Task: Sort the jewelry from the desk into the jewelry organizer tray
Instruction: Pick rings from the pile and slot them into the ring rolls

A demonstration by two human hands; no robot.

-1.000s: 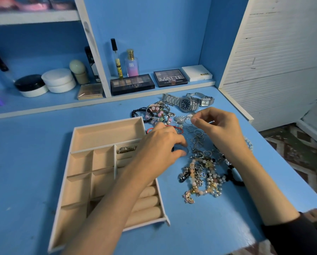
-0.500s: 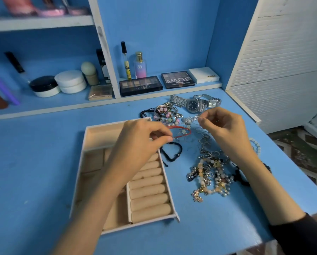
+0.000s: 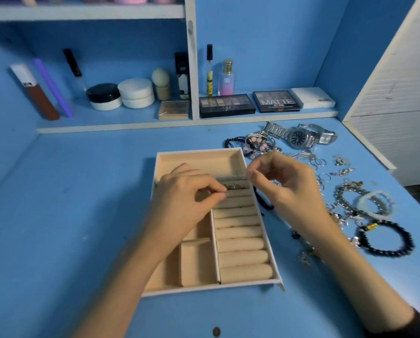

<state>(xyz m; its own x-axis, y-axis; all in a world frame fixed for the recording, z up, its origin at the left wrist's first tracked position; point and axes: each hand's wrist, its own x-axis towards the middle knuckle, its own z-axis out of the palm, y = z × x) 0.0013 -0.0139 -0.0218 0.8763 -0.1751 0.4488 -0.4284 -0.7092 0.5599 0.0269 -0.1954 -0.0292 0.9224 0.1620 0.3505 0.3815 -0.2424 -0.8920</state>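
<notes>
Two hands over organizer tray (image 3: 199,152), centre of blue worktop (image 3: 82,215). Left hand (image 3: 187,203): fingers curled, thumb and forefinger pinching small metal piece (image 3: 225,192) down against topmost ring rolls (image 3: 240,245) in right-hand section of tray; kind of piece too small to tell. Right hand (image 3: 284,189): thumb and forefinger pinching thin silver hoop (image 3: 241,172) above far right corner of tray, other fingers loosely curled. Small silver pieces (image 3: 233,185) seated in top roll slot, just beside left fingertips.

Versus 0.5 s earlier:
- left fingertips moved from tray's right wall down onto rolls;
- right hand shifted from over the pile to over tray corner;
- black cord bracelet (image 3: 265,204) beside tray's right wall now mostly hidden behind right hand.

Loose jewelry pile (image 3: 345,198) unsorted on worktop right of tray. Black bead bracelet (image 3: 386,240) and white bangle (image 3: 374,202) at near side, two watches (image 3: 301,137) at far side.

Legible text: "MATTE" on right palette (image 3: 276,101); "NUDES", partly legible, on left palette (image 3: 227,106); "SB" on pink-blue bottle (image 3: 226,79). Other shelf labels too blurred to read.
</notes>
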